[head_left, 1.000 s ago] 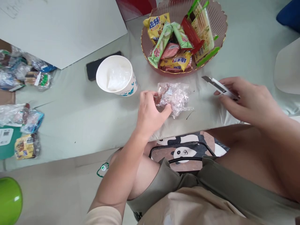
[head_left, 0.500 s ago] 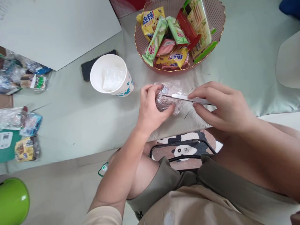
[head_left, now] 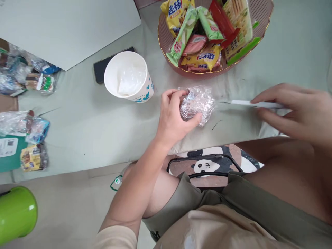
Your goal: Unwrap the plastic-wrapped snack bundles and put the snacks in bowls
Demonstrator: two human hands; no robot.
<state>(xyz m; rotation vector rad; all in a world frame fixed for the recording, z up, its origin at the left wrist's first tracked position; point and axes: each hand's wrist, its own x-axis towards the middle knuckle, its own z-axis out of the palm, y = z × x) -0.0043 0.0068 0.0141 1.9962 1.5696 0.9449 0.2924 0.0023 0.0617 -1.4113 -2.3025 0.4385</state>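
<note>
My left hand [head_left: 174, 116] curls its fingers and thumb around the left side of a clear plastic-wrapped bundle [head_left: 201, 103] lying on the covered table. Crinkled film hides what is inside, though some bluish and reddish colour shows through. To the right, my right hand [head_left: 293, 110] grips a slim white-handled knife [head_left: 264, 104] between thumb and fingers. Its thin pointed tip faces left toward the bundle, apart from it. The hand and tool are blurred by motion.
Behind the bundle stands a pink ribbed bowl [head_left: 166, 52] of packaged snacks. A white paper cup [head_left: 147, 88] with whitish contents is at left, beside a dark phone [head_left: 100, 71]. A white board [head_left: 77, 31], wrapped snacks [head_left: 33, 157] and a green bin [head_left: 18, 214] lie farther left.
My right hand has pulled the knife away to the right, off the bundle. My left hand stays around the bundle. The whole view has shifted slightly.
</note>
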